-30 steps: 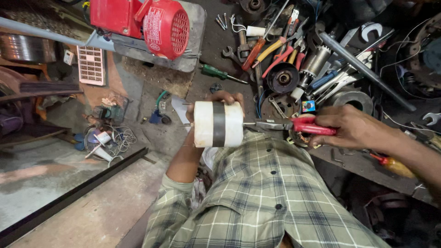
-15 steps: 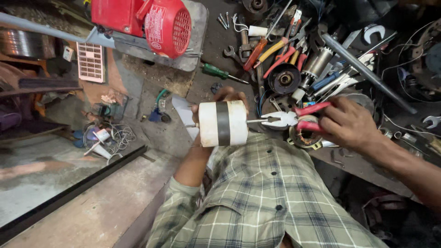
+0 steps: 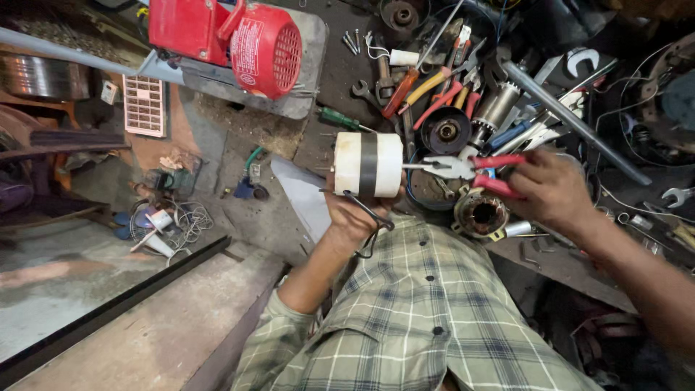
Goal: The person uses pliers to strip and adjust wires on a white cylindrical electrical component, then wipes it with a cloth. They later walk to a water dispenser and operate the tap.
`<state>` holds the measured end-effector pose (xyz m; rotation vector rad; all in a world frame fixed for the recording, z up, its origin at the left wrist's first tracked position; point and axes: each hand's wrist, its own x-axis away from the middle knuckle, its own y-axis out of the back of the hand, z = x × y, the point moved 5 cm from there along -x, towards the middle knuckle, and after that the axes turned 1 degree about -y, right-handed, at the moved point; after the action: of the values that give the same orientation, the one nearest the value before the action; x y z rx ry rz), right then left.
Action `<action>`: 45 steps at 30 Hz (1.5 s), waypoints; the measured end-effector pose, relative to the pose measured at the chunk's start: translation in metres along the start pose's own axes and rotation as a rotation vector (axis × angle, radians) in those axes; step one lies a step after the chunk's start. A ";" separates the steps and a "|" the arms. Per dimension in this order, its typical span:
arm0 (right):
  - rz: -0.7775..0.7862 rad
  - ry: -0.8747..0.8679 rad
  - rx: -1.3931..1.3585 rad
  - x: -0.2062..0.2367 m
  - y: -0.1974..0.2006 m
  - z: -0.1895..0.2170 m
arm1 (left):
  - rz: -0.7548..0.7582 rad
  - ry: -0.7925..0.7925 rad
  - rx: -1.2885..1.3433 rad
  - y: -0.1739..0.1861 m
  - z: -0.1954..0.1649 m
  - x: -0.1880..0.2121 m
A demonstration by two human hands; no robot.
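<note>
Big red electric motor with ribbed fan cover at top, well apart from hands. White cylindrical motor with black band held up in left hand, fingers wrapped from below, black wire looping down over palm. Red-handled metal pliers clamped in right hand, handles squeezed narrow, nose touching shaft at cylinder's right end. Cluttered tools behind.

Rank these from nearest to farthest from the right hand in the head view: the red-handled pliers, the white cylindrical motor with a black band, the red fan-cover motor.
1. Red-handled pliers: gripped by the right hand.
2. White cylindrical motor with a black band: at the plier tips, held by the left hand.
3. Red fan-cover motor: far upper left.
</note>
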<state>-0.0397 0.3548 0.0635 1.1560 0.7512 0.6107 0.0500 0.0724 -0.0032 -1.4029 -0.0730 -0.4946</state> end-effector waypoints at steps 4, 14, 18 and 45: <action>0.110 -0.058 -0.225 0.010 -0.008 0.004 | -0.112 0.008 0.007 0.006 -0.008 -0.003; -0.275 0.060 0.199 -0.001 0.013 0.017 | 0.006 -0.008 -0.046 -0.039 0.001 0.003; -0.109 -0.092 0.022 0.001 -0.001 0.004 | 0.004 -0.096 -0.118 -0.053 -0.005 -0.004; -0.381 -0.701 -1.957 -0.117 -0.065 0.064 | 0.516 -0.368 -1.817 -0.107 -0.049 -0.030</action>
<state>-0.0583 0.2097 0.0398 -0.6226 -0.3779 0.2979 -0.0287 0.0258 0.0761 -3.1301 0.5777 0.3439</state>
